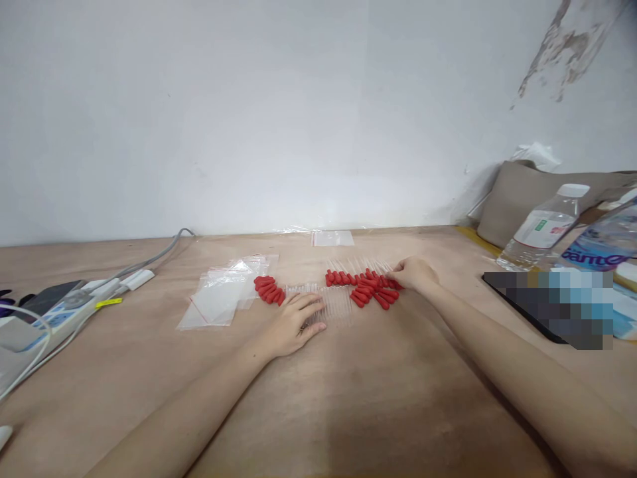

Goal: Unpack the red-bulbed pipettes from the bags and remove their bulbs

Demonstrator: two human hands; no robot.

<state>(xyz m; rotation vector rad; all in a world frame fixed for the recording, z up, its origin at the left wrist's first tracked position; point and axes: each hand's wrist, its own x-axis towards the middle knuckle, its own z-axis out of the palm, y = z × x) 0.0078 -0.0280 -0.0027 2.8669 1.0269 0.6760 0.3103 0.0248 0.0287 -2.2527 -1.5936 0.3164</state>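
Note:
My left hand (293, 325) lies palm down with its fingers stretched over a row of clear thin tubes (338, 305), which look like glass droppers. Just beyond its fingers is a small cluster of red rubber bulbs (269, 289). More red rubber bulbs (365, 287) lie in a larger heap to the right, beside a second spread of clear tubes (358, 265). At the right end of that heap, my right hand (414, 273) has its thumb and fingers pinched together on a red bulb. Its fingertips are partly hidden.
Clear zip bags (213, 302) overlap at the left, and another bag (332, 238) lies near the wall. A power strip (70, 312) with cables sits far left. On the right stand a water bottle (542, 229), a dark flat device (527, 309) and a grey-brown bag (512, 206).

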